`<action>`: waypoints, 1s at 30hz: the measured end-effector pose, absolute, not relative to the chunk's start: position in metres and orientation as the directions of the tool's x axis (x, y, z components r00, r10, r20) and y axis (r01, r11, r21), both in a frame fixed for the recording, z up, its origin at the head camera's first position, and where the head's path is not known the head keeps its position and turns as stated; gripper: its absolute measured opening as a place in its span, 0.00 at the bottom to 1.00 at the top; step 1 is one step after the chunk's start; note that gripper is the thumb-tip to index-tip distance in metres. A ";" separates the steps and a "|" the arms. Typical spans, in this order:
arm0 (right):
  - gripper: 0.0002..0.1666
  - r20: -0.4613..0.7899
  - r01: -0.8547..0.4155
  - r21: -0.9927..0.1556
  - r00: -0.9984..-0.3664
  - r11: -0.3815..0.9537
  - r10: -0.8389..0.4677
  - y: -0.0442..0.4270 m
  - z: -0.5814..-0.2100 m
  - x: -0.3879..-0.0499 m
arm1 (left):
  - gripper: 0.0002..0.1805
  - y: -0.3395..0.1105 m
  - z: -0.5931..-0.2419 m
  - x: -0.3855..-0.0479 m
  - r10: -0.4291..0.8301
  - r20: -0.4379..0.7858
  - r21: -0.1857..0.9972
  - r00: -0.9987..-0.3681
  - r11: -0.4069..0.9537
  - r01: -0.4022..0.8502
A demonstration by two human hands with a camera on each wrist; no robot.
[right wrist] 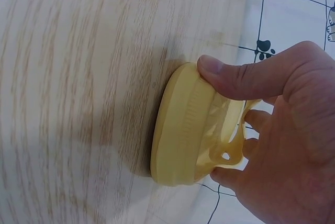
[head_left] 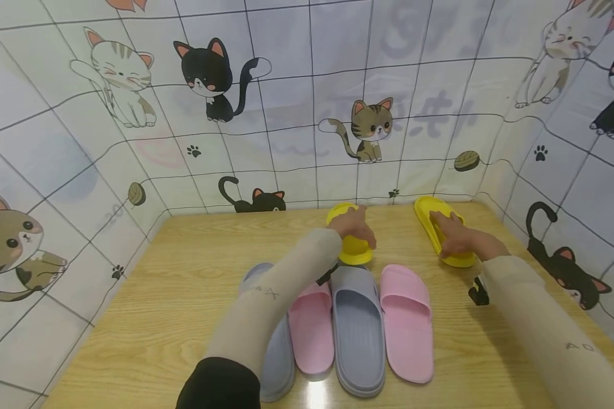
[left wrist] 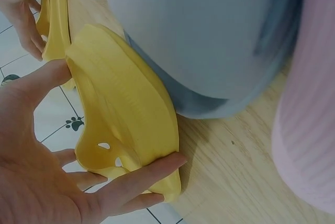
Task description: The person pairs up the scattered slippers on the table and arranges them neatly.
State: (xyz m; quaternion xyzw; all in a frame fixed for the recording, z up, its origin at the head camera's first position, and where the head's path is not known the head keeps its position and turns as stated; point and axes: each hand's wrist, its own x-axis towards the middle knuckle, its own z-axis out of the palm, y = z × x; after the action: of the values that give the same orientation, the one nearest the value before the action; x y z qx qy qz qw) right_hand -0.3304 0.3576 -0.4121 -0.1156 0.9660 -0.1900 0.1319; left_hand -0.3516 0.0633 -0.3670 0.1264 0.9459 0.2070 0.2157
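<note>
Two yellow slippers are at the back of the wooden table. My left hand (head_left: 354, 223) grips the left yellow slipper (head_left: 357, 255), just behind a grey slipper. In the left wrist view, the thumb and fingers span this yellow slipper (left wrist: 125, 93) from side to side, its holed strap towards the palm. Further right, my right hand (head_left: 457, 236) holds the other yellow slipper (head_left: 423, 209), which lies slanted near the back right corner. The right wrist view has the thumb on one side of that slipper (right wrist: 180, 130) and the other fingers along its far side.
In front stands a row of slippers, grey and pink by turns: a grey one (head_left: 278, 363) partly behind my left sleeve, a pink one (head_left: 312, 335), another grey (head_left: 358, 335) and another pink (head_left: 408, 341). Cat-patterned cloth walls (head_left: 286, 142) enclose the table (head_left: 184, 295).
</note>
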 end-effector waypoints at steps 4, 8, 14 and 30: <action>0.67 -0.218 -0.155 -0.398 -0.941 0.904 -0.257 0.358 -0.413 -0.330 | 0.58 0.068 -0.366 -0.352 0.323 -0.362 0.445 -0.874 0.884 0.142; 0.67 -0.220 -0.156 -0.408 -0.940 0.900 -0.262 0.359 -0.411 -0.329 | 0.59 0.071 -0.366 -0.351 0.320 -0.368 0.436 -0.873 0.889 0.142; 0.68 -0.226 -0.160 -0.413 -0.936 0.897 -0.271 0.357 -0.410 -0.329 | 0.58 0.076 -0.364 -0.346 0.310 -0.350 0.427 -0.884 0.893 0.144; 0.68 -0.234 -0.146 -0.410 -0.937 0.900 -0.259 0.360 -0.413 -0.331 | 0.56 0.092 -0.363 -0.337 0.307 -0.325 0.436 -0.894 0.888 0.147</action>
State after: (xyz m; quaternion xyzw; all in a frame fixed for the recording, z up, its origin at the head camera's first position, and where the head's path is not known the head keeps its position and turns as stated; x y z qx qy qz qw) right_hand -0.3314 0.3603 -0.4129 -0.1050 0.9642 -0.1970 0.1430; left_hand -0.3370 0.0922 -0.3627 0.1192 0.9515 0.2046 0.1964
